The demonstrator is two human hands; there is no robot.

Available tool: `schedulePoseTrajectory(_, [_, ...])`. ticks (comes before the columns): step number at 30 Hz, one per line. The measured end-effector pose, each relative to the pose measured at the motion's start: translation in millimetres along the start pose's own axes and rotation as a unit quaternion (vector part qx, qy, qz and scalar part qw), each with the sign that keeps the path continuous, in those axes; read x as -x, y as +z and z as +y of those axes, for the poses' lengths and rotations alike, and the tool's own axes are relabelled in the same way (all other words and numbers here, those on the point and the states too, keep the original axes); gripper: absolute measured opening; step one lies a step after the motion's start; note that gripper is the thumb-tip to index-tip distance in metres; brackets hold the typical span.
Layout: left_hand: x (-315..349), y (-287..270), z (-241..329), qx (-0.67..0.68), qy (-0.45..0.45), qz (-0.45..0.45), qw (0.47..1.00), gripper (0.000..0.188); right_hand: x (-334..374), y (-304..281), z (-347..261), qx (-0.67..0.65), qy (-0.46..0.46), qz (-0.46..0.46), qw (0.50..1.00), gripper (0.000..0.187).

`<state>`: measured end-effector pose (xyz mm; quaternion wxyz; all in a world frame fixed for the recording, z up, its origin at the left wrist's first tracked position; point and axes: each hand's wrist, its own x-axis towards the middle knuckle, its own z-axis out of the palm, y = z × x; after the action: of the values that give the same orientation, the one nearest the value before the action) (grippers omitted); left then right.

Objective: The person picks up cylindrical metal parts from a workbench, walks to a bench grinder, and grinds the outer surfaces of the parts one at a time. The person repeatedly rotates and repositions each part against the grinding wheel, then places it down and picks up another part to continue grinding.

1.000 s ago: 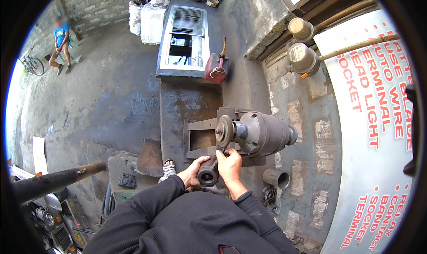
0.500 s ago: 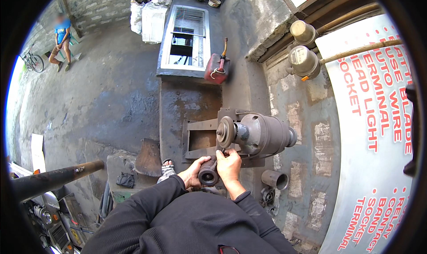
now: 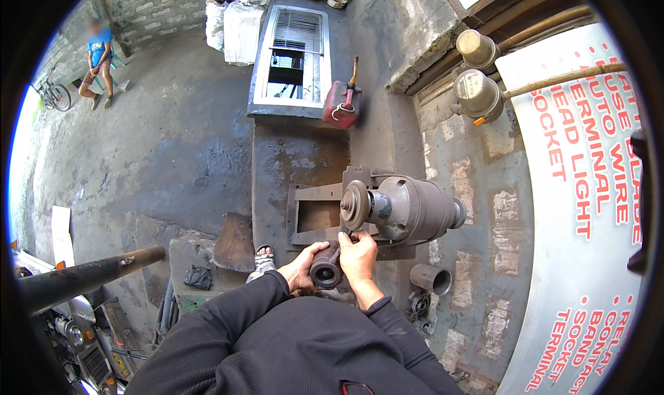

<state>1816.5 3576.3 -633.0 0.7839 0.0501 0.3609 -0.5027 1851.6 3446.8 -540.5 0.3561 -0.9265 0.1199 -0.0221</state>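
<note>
A dark, hollow cylindrical metal part [image 3: 326, 275] sits between my hands, its round end with a central hole facing up toward me. My left hand [image 3: 301, 268] is wrapped round its left side. On its right side is my right hand [image 3: 358, 262], thumb and forefinger pinched together at the far end of the part; what they pinch is too small to make out. Just beyond the fingertips is the round stepped wheel [image 3: 355, 205] of a bench-mounted electric motor [image 3: 420, 210]. The wheel stands close to my right fingers; whether they touch cannot be seen.
A rusty metal frame [image 3: 293, 215] lies left of the motor. Near my right forearm stand an open metal cylinder [image 3: 431, 279] and a ringed metal part [image 3: 419, 304]. Farther off are a red jerrycan [image 3: 342, 106] and a white-framed window [image 3: 260, 84]. A person [image 3: 99, 56] sits far left.
The whole view has shifted slightly. Both hands keep nearly the same hold on the cylindrical part beside the wheel.
</note>
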Motion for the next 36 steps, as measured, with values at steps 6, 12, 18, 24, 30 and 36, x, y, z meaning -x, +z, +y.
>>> schedulePoseTrajectory(6, [-2, -4, 1, -0.018, -0.005, -0.021, 1.000, 0.056, 5, -2, 5, -0.054, -0.007, -0.001, 0.999, 0.027])
schedulePoseTrajectory(12, [10, 1, 0, -0.025, 0.030, -0.039, 0.998, 0.058, 21, -23, 44, -0.344, 0.118, -0.124, 0.923, 0.018])
schedulePoseTrajectory(18, [28, 14, 7, -0.131, 0.114, -0.016, 0.985, 0.056, 40, -35, 77, -0.542, 0.212, -0.291, 0.759, 0.061])
schedulePoseTrajectory(24, [24, 21, 17, -0.227, 0.198, 0.082, 0.950, 0.054, 44, -8, 70, -0.626, 0.238, -0.342, 0.659, 0.061])
schedulePoseTrajectory(30, [22, 30, 15, -0.115, 0.170, -0.002, 0.979, 0.051, 37, -12, 58, -0.577, 0.194, -0.363, 0.706, 0.061])
schedulePoseTrajectory(36, [13, 47, 11, -0.081, 0.208, -0.007, 0.975, 0.053, 24, -12, 46, -0.377, 0.102, -0.335, 0.858, 0.084])
